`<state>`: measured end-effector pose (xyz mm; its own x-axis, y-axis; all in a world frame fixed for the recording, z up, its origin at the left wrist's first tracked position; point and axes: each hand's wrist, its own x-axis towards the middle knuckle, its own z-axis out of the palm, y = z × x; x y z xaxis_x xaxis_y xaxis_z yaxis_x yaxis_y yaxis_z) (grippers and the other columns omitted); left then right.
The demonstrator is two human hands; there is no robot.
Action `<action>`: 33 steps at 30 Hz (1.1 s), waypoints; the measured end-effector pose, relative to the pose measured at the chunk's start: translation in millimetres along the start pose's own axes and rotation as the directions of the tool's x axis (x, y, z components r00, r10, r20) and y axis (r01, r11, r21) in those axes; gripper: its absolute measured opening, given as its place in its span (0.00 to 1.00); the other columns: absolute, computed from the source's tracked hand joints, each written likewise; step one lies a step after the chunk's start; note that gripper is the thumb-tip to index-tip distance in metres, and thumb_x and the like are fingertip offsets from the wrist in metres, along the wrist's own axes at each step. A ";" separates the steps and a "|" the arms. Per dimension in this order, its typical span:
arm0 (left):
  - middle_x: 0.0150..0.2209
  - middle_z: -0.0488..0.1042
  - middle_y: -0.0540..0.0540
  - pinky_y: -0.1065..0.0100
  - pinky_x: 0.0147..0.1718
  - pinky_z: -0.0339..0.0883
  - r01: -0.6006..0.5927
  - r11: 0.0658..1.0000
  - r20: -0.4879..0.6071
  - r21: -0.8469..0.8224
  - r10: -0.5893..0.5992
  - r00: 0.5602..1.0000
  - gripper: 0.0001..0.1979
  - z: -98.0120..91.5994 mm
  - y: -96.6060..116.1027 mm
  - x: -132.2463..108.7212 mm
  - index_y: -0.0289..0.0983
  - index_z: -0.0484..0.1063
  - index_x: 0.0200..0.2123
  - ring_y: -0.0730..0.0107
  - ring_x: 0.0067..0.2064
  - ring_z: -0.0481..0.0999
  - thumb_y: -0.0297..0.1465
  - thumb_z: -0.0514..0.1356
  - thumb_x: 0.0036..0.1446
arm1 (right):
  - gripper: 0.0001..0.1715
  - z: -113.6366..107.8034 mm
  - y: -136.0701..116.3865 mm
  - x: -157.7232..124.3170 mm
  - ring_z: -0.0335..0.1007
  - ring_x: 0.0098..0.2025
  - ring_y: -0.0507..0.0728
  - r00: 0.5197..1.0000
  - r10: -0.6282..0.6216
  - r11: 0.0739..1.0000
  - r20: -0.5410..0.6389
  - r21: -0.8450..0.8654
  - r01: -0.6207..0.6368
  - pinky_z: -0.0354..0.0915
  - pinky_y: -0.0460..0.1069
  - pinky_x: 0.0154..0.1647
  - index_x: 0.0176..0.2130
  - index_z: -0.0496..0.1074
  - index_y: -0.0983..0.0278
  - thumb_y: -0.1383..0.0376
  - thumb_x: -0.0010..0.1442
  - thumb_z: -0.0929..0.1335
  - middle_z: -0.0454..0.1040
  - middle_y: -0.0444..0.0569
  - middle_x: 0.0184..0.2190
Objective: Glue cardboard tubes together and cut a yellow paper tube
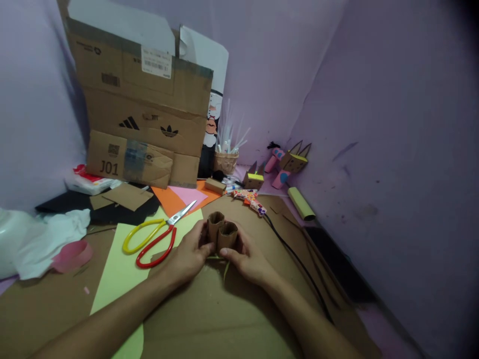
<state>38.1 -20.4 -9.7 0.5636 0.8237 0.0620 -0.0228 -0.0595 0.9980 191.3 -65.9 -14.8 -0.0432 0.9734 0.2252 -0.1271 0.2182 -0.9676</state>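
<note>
Two short brown cardboard tubes stand upright side by side between my hands, their open ends facing up. My left hand is closed around the left cardboard tube, with the thumb at its front. Around the right cardboard tube, a little nearer to me, my right hand is closed, thumb pressed low on the front. A thin yellow-green paper strip sticks out below the tubes. Scissors with one yellow and one red handle lie half open just left of my left hand.
A patterned glue gun lies beyond my right hand, its black cord running toward me. Yellow-green paper lies at left. Flattened cardboard boxes lean at the back. Cardboard animal figures and a yellow tube are by the right wall.
</note>
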 end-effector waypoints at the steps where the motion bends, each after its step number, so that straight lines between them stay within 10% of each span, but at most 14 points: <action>1: 0.55 0.68 0.38 0.53 0.55 0.59 0.004 1.000 0.003 0.001 -0.004 1.000 0.22 -0.7 -0.5 -0.3 0.36 0.61 0.50 0.56 0.57 0.66 0.27 0.58 0.50 | 0.31 -0.8 2.4 0.0 0.61 0.56 0.61 1.000 -0.003 1.000 0.006 -0.008 0.003 0.52 0.57 0.60 0.50 0.66 0.58 0.73 0.46 0.70 0.69 0.49 0.51; 10: 0.50 0.73 0.42 0.54 0.53 0.63 -0.048 0.975 -0.057 0.219 0.062 0.996 0.23 -0.1 0.0 5.7 0.36 0.65 0.51 0.55 0.52 0.71 0.26 0.58 0.48 | 0.27 -18.8 5.4 7.6 0.63 0.53 0.61 0.994 -0.102 0.956 0.026 -0.274 0.106 0.54 0.57 0.58 0.47 0.71 0.60 0.74 0.45 0.71 0.70 0.49 0.47; 15: 0.48 0.73 0.43 0.55 0.49 0.65 -0.074 0.963 -0.101 0.260 0.103 0.990 0.26 -2.7 5.7 24.9 0.36 0.63 0.52 0.58 0.49 0.72 0.26 0.58 0.47 | 0.38 -29.4 3.3 25.4 0.65 0.52 0.60 0.996 -0.035 0.989 -0.086 -0.143 0.022 0.57 0.58 0.56 0.54 0.64 0.57 0.71 0.44 0.72 0.71 0.48 0.48; 33: 0.45 0.75 0.43 0.55 0.50 0.64 -0.093 0.922 -0.094 0.375 0.137 0.986 0.23 -9.8 -10.4 31.4 0.36 0.65 0.49 0.59 0.47 0.73 0.24 0.59 0.46 | 0.23 -32.5 22.0 25.6 0.67 0.49 0.60 0.994 -0.108 0.945 0.025 -0.307 0.111 0.59 0.56 0.54 0.48 0.70 0.60 0.70 0.50 0.69 0.74 0.47 0.45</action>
<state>48.0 11.7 -18.1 0.4749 0.8571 0.1995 0.2362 -0.3425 0.9093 219.6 -34.0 -34.0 -0.0544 0.9419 0.3314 0.1797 0.3357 -0.9247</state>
